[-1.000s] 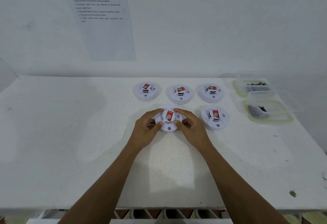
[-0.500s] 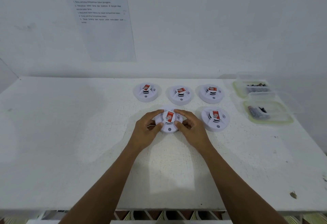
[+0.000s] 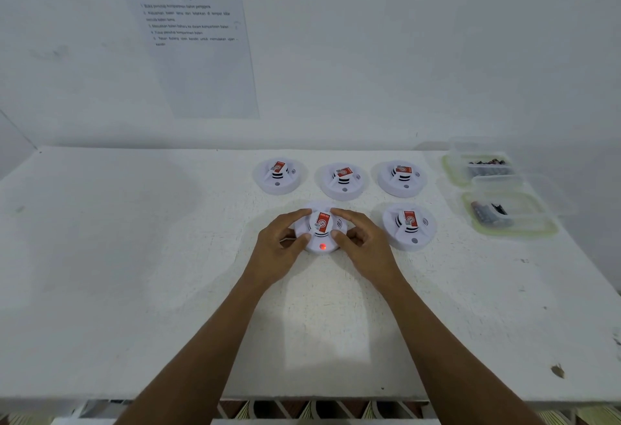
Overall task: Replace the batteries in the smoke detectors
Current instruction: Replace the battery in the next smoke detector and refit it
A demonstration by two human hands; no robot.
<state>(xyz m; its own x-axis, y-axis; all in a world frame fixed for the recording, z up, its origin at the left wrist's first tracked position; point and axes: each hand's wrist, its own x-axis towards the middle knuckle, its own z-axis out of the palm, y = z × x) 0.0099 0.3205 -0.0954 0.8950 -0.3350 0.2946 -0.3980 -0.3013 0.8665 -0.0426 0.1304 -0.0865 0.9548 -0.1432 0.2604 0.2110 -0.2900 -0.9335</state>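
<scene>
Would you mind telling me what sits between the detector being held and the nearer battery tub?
In the head view: the right hand gripping the held detector, then another detector, apart from the nearer tub.

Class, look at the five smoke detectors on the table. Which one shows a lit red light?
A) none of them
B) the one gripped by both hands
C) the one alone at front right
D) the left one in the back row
B: a red light glows on the near edge of the held detector, which the left hand and the right hand grip from either side.
</scene>
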